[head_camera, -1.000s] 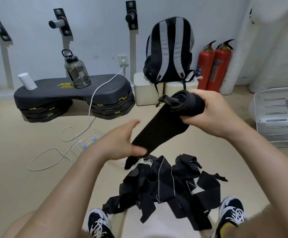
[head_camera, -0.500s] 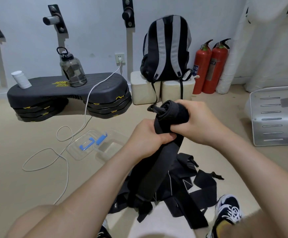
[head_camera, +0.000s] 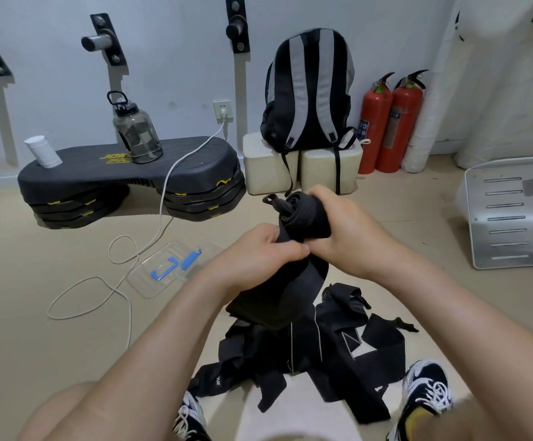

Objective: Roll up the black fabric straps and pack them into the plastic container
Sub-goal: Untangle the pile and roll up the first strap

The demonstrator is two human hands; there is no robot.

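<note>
A partly rolled black fabric strap (head_camera: 303, 218) is held up in front of me, its loose tail (head_camera: 278, 297) hanging down toward the floor. My right hand (head_camera: 344, 230) grips the rolled part from the right. My left hand (head_camera: 259, 253) grips the strap just below the roll. A tangled pile of black straps (head_camera: 316, 348) lies on the floor between my shoes. The clear plastic container (head_camera: 150, 281) with blue clips sits on the floor to the left, partly hidden behind my left forearm.
A white cable (head_camera: 122, 278) loops across the floor near the container. A black step platform (head_camera: 125, 179) carries a water bottle (head_camera: 136, 135). A backpack (head_camera: 309, 90) and two red fire extinguishers (head_camera: 389, 122) stand at the wall. A white metal panel (head_camera: 513, 214) lies at right.
My left hand went from open below the strap to gripping it under the roll. The roll has come lower and closer to me, and the hanging tail is shorter.
</note>
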